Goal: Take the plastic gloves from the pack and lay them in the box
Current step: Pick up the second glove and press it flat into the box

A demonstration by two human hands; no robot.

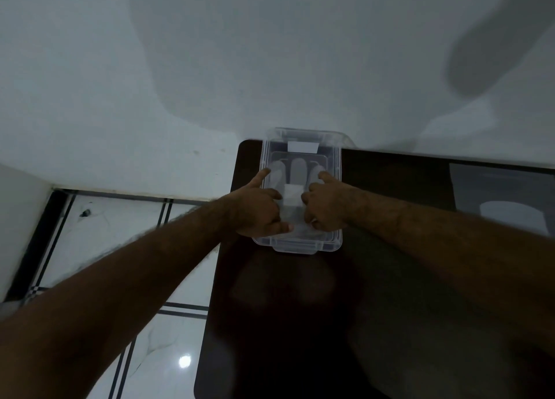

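A clear plastic box (337,164) stands at the far edge of a dark table (390,278), against the wall. Thin see-through plastic gloves (297,173) lie flat inside it, fingers pointing away from me, with a white folded patch near their middle. My left hand (258,209) and my right hand (326,206) are both down in the box on the gloves. Each index finger stretches forward onto the glove fingers, while the other fingers curl and pinch the film near the cuff. The pack is not in sight.
A white wall rises right behind the box. Left of the table lies a glossy white tiled floor (105,233) with dark lines. A grey sheet with a pale shape (504,203) rests on the table at the right.
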